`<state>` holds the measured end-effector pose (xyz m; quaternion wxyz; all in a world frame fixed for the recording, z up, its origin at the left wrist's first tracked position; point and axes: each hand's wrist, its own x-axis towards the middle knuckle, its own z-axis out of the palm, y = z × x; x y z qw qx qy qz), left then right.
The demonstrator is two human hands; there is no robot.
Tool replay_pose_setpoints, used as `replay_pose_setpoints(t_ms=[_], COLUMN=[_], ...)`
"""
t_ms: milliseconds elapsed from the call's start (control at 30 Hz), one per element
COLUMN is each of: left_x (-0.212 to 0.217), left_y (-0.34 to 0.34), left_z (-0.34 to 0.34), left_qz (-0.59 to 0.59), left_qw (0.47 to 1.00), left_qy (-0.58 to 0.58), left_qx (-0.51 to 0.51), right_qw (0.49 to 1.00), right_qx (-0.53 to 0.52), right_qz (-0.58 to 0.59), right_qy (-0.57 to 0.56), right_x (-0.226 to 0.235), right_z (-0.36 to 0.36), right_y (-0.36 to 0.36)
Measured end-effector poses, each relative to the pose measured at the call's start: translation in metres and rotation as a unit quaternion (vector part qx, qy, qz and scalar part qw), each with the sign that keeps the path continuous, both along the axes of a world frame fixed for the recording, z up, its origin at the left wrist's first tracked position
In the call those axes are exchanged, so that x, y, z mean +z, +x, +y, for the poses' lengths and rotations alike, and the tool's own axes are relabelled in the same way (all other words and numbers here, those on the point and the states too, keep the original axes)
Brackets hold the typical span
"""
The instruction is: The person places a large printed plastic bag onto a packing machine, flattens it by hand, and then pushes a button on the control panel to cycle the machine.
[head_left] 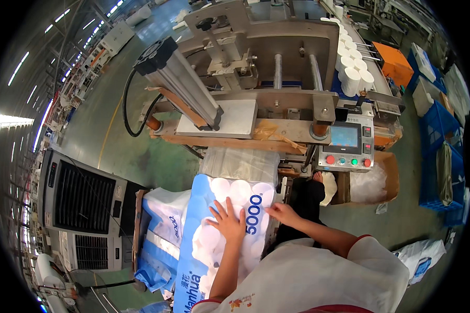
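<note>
A large blue and white plastic pack of paper rolls [222, 229] lies lengthwise in front of me, its far end at the mouth of a metal sealing machine [256, 78]. My left hand [227, 221] lies flat and spread on top of the pack near its middle. My right hand [281, 213] touches the pack's right edge with the fingers pressed to the film. The round white ends of several rolls show through the wrap.
A stack of empty blue and white bags [164, 229] lies at the left. A control panel [345, 148] with a screen and coloured buttons hangs at the right. White rolls [352, 65] queue on a conveyor behind. A cooling fan unit [83, 203] stands far left; blue crates [438, 135] right.
</note>
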<state>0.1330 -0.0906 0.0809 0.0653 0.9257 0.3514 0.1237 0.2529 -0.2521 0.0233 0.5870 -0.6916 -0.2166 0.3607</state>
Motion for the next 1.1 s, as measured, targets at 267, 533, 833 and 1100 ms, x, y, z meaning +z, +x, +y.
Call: replay_pose_setpoints(t_ms=[267,533,833,1100], left_x=[0.002,0.003,-0.004,-0.009], left_y=[-0.001,0.019,0.08,0.066], left_z=[-0.001,0.003,0.02,0.024], left_qz=[0.023,0.006,-0.009,-0.063], left_qw=[1.0,1.0,1.0,0.998], left_qy=[-0.001,-0.013,0.027,-0.007], left_qx=[-0.001,-0.014,0.004,-0.028], right_qw=[0.995,0.98,0.969,0.973], right_qx=[-0.09,-0.193,-0.237,-0.129], right_qz=[0.037,0.018,0.0,0.122], right_qy=[-0.018,0.052,0.065,0.148], right_x=[0.007,-0.01,-0.004,-0.019], right_z=[0.015,0.027,0.053,0.02], right_y=[-0.009,-0.01,0.054,0.067])
